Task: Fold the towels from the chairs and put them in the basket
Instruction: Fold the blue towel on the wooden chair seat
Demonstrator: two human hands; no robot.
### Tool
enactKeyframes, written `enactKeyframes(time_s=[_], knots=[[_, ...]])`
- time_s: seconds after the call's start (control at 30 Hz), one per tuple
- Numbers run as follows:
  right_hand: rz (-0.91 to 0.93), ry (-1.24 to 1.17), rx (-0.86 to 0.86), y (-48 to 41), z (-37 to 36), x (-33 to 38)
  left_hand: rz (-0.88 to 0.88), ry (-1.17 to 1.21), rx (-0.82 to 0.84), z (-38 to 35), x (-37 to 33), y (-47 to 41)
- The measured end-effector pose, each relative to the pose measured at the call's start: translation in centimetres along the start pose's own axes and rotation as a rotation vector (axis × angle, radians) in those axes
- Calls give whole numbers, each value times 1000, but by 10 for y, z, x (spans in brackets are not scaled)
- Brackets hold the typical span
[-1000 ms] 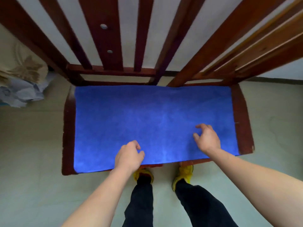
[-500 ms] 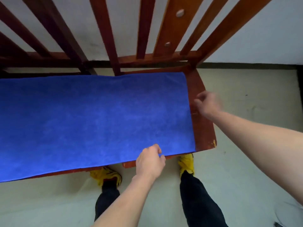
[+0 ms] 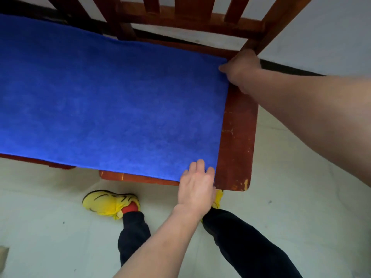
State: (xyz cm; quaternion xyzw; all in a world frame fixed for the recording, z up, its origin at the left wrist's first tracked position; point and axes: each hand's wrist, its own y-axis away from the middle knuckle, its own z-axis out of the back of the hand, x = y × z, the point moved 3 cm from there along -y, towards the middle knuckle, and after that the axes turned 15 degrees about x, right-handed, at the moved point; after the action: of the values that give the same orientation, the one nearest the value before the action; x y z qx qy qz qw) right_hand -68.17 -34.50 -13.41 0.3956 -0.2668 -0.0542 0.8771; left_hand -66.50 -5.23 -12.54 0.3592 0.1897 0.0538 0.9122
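**Towel.** Blue towel (image 3: 112, 101) lies spread flat in a single layer over the wooden chair seat (image 3: 237, 137). It runs out of view to the left, and its near edge overhangs the seat front a little. No fold in it yet.

**Hands.**
- Right hand (image 3: 242, 72) is at the towel's far right corner, beside the chair back's post (image 3: 267, 35). Grip: fingers curled, thumb tip on top of the cloth, corner tucked under the hand. Reads as a pinch on that corner.
- Left hand (image 3: 197, 184) is at the near right corner, fingers laid fairly straight over the cloth edge. The thumb is hidden, so I cannot tell whether this grip has closed on the corner or only rests on it.

**Step in hand (judged).** Taking up the right short edge by both corners to start the first fold. Folding not begun. Basket not in view.

**Next move likely calls for:**
- both corners held firm;
- the edge lifted clear of the seat and carried leftward over the towel;
- the edge kept taut between the hands so the corners land square on the opposite ones.

The left end is out of frame, so the gaze would need to swing that way to line up the edges.

**Around.** A bare strip of seat shows right of the towel, varnish chipped at the near corner. Yellow shoes (image 3: 108, 203) stand on the pale floor (image 3: 50, 227) below the seat front. White wall (image 3: 331, 37) behind.
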Motion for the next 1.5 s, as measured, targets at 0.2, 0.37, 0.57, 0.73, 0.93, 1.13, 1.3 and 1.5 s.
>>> enactKeyframes(time_s=[0.2, 0.37, 0.57, 0.73, 0.93, 1.13, 1.3, 1.5], knots=[[16, -386, 43, 26, 7, 6, 130, 465, 8, 15, 1, 19], [134, -480, 20, 83, 10, 58, 299, 821, -203, 51, 34, 77], [465, -185, -42, 140, -21, 163, 484, 1003, -469, 86, 118, 147], [519, -212, -34, 160, -71, 255, 606, 1135, -639, 110, 204, 183], [533, -271, -10, 175, -144, 354, 652, 1240, -755, 139, 312, 217], [456, -266, 10, 155, -220, 427, 713, 1272, -784, 159, 417, 224], [410, -209, 47, 131, -271, 465, 764, 1259, -781, 158, 490, 214], [377, -137, 120, 102, -326, 500, 852, 1354, -750, 150, 565, 189]])
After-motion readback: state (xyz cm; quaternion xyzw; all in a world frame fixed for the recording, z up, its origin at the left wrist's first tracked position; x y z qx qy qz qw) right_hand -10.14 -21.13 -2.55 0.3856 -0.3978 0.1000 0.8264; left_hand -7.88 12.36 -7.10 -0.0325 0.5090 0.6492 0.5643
